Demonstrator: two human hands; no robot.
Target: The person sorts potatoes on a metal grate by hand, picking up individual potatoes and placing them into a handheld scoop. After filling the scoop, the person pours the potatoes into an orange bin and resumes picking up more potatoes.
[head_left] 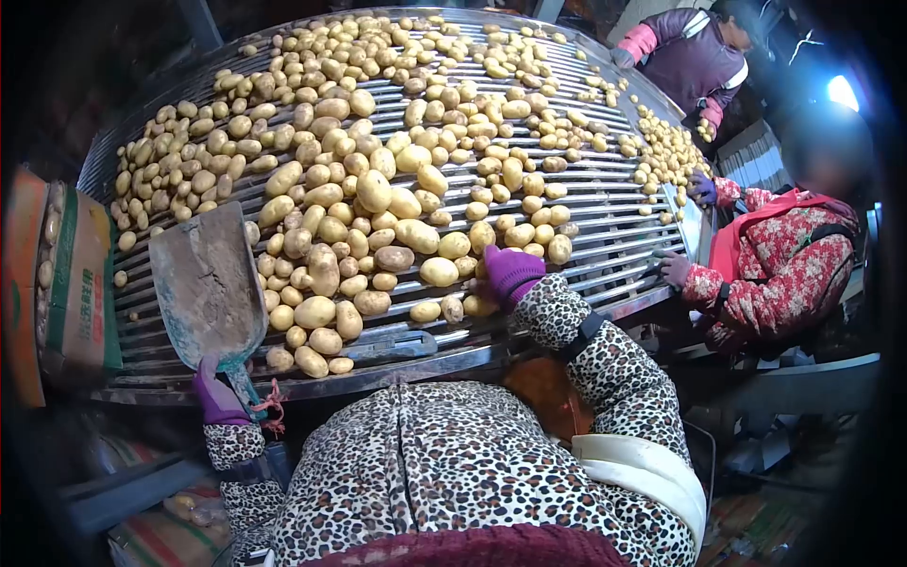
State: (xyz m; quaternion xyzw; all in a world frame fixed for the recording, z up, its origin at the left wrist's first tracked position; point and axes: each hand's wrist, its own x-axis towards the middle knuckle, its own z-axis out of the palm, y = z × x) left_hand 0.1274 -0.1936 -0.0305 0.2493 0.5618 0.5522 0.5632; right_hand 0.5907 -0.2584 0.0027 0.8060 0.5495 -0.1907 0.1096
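The potatoes (416, 231), smooth, pale yellow and oval, lie spread over a curved table of metal bars (605, 203). The purple-gloved right hand (510, 272) rests among those at the near edge, apparently sorting, though I cannot tell whether its curled fingers hold one. The left hand (217, 397) is clenched round the handle of a dull, dirt-caked scoop (208, 283) lying on the bars, and picking from here would call for closing on one round potato without rolling its neighbours, while another person (775, 265) works at the right rim.
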